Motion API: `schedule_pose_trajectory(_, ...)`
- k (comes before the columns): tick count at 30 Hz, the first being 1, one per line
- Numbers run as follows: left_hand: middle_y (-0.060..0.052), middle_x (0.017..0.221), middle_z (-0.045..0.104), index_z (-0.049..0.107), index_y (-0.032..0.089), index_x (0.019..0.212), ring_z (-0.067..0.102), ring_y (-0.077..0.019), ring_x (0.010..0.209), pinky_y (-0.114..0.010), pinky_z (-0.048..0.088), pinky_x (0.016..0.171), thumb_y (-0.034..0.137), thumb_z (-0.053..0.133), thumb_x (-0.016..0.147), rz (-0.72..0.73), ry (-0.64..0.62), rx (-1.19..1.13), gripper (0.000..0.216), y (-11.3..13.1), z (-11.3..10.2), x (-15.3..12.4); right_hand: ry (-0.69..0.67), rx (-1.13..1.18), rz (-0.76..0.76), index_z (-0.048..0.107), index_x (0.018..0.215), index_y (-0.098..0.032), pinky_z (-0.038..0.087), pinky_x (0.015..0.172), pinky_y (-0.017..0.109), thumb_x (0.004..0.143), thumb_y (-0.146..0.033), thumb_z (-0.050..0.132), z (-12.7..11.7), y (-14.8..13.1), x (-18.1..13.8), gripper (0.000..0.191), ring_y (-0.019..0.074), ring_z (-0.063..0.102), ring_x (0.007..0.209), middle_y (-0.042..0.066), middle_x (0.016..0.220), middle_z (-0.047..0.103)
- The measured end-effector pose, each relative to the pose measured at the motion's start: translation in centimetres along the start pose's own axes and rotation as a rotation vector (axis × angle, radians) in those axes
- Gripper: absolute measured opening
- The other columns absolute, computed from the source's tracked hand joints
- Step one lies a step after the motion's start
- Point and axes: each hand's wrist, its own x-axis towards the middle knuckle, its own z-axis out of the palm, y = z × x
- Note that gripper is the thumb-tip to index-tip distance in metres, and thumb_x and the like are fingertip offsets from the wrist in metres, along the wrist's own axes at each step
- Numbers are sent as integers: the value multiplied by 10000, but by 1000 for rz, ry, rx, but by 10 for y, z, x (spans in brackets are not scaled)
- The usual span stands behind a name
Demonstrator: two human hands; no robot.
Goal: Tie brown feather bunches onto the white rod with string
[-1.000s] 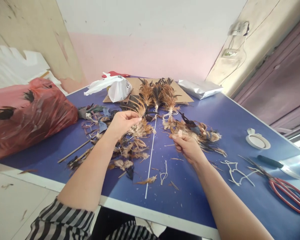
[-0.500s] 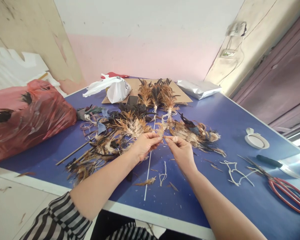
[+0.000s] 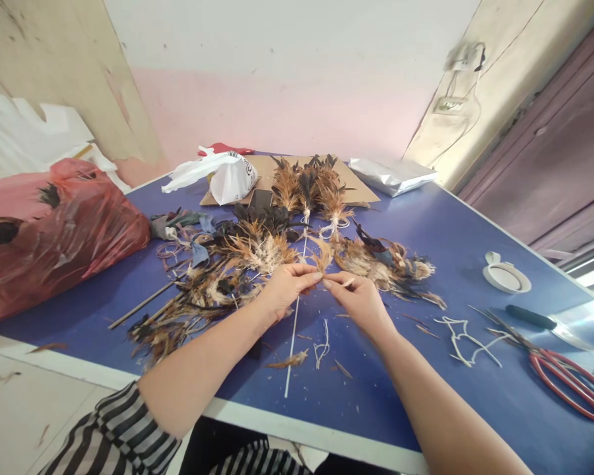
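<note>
Between my two hands a small light-brown feather (image 3: 323,254) stands up over the table. My left hand (image 3: 290,288) is closed, its thumb and fingers pinching the feather at its base. Close by on the right, my right hand (image 3: 359,298) is closed too, its fingertips at the lower end of the same feather; a small white bit shows at its fingers. Left of the hands spreads a pile of brown and cream feathers (image 3: 257,247). Behind my right hand lies another feather bundle (image 3: 376,264). Below the hands rest a loose feather (image 3: 291,360) and some white string (image 3: 321,346).
Tied feather bunches (image 3: 307,188) lie on cardboard (image 3: 361,188) at the back. A red plastic bag (image 3: 94,224) bulges at left. Red-handled scissors (image 3: 564,379), a knife (image 3: 532,318), more string (image 3: 468,340) and a white round lid (image 3: 507,276) sit at right.
The feather between my hands now stands out more clearly above the fingers. My right hand has shifted slightly, and a white bit shows at its fingers. Surrounding things look the same.
</note>
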Motion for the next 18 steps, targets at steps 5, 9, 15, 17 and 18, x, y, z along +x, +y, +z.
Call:
schedule_pose_trajectory(5, 9, 611, 583, 657, 135, 698, 482, -54, 541, -203, 349, 556, 301, 744, 560, -56, 16, -57, 233, 0, -4, 3, -155, 216, 162, 647, 702, -126, 295, 464, 229, 652, -402, 641, -9, 5, 6, 281, 72, 382, 467, -24, 518, 487)
schedule_pose_trajectory(9, 3, 621, 587, 658, 133, 707, 489, -53, 543, -198, 350, 549, 294, 753, 549, -81, 26, -75, 245, -1, -6, 5, -181, 249, 213, 640, 705, -129, 275, 455, 225, 614, -390, 682, -11, 11, 8, 279, 66, 368, 456, -38, 497, 465)
schedule_pose_trajectory(15, -1, 603, 573, 658, 122, 706, 490, -54, 538, -190, 358, 524, 295, 758, 543, -77, 26, -72, 258, -3, -4, 3, -214, 342, 238, 612, 675, -136, 251, 444, 219, 611, -364, 690, -6, 16, 7, 250, 55, 346, 440, -51, 485, 432)
schedule_pose_trajectory(17, -3, 602, 573, 658, 118, 708, 495, -54, 537, -183, 359, 510, 276, 765, 534, -92, 31, -96, 258, -4, -3, 3, -193, 373, 234, 595, 658, -138, 242, 440, 218, 614, -358, 686, -3, 16, 6, 242, 55, 337, 434, -55, 476, 421)
schedule_pose_trajectory(18, -3, 602, 575, 657, 117, 709, 499, -54, 536, -180, 360, 502, 263, 770, 528, -105, 33, -117, 259, -4, -2, 3, -180, 389, 228, 587, 655, -140, 240, 439, 219, 618, -357, 682, -1, 17, 6, 239, 56, 336, 433, -57, 473, 419)
